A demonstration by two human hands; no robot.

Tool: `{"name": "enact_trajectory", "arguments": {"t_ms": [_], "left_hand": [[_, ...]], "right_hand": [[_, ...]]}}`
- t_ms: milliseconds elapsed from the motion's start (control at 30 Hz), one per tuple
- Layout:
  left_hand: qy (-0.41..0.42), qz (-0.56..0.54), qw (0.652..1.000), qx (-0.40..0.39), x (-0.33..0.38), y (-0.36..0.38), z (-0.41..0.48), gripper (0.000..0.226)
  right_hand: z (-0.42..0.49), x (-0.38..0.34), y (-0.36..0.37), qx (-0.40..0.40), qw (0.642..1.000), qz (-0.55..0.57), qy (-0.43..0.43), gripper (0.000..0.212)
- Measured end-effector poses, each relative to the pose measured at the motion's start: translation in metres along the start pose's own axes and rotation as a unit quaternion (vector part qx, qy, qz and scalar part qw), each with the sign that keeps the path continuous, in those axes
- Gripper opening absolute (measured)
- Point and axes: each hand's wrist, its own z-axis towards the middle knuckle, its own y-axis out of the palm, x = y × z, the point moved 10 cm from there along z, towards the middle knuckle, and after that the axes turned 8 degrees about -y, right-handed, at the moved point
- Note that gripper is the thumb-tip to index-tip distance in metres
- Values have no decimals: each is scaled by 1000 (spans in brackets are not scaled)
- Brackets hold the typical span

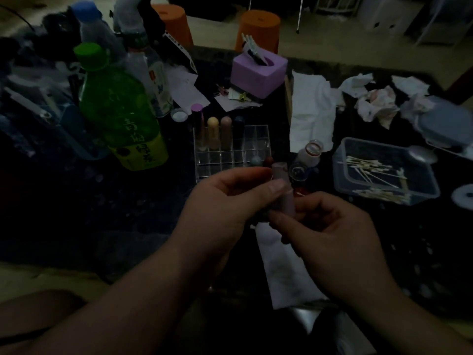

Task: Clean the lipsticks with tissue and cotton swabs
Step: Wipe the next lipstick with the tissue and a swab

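Note:
In dim light both hands meet over the dark table. My left hand (pixel 225 198) curls its fingers and thumb round a pale pink lipstick tube (pixel 282 193). My right hand (pixel 325 226) pinches the tube's lower end with thumb and forefinger. Behind them stands a clear acrylic organizer (pixel 238 149) holding several lipsticks (pixel 213 131) upright in its back row. A clear plastic box of cotton swabs (pixel 384 172) sits to the right. A flat white tissue (pixel 284 267) lies under my hands, and a folded one (pixel 311 114) lies further back.
A green drink bottle (pixel 120 108) and clear bottles stand at the left. A purple tissue box (pixel 258 70) sits behind the organizer. Crumpled stained tissues (pixel 376 103) lie at the back right. Two small glass bottles (pixel 304 160) stand just beyond my hands. Orange stools are on the floor.

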Motion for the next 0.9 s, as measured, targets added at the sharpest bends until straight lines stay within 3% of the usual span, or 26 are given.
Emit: {"name": "enact_trajectory", "arguments": {"t_ms": [100,467,633,700,767,833,900], "left_hand": [[32,19,999,-10,9,1,-2,13],[93,146,984,-32,22,1,-5,15],[101,128,986,-44,25,0,-7,13],[105,112,986,-62,25,2,-7,10],[101,81,987,-90,24,7,-9,11],[85,39,989,-116,22,11,-10,14],[72,15,989,-125,21,12,-9,17]], "right_hand": [[0,-2,-1,0,1000,-11,-8,17],[0,-5,-3,-17,996,-47,-70,11],[3,-18,3,-107,983,-82,-127,18],[6,-9,9,-179,981,3,-80,16],[2,4,21,-266,953,142,-4,30],[-9,7,36,-327,892,300,82,38],[-19,3,50,-346,822,429,142,28]]}}
